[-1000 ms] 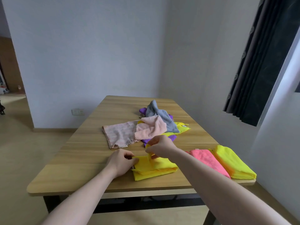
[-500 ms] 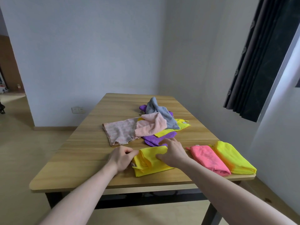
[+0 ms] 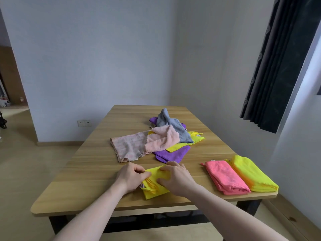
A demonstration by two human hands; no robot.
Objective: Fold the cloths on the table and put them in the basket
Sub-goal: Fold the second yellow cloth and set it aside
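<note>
I'm pinching the soft, limp yellow cloth (image 3: 156, 186) with my left hand (image 3: 131, 178); my right hand (image 3: 176, 180), fingers spread, is pressing it onto the worktop (image 3: 86, 180).

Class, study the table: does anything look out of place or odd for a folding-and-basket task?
No basket is in view. The folded pink cloth and folded yellow cloth sit at the table edge, and the far pile lies jumbled, unfolded.

Left hand (image 3: 130, 177) with fingers curled and pinching, right hand (image 3: 176, 178) pressing flat, forearms converging
</note>
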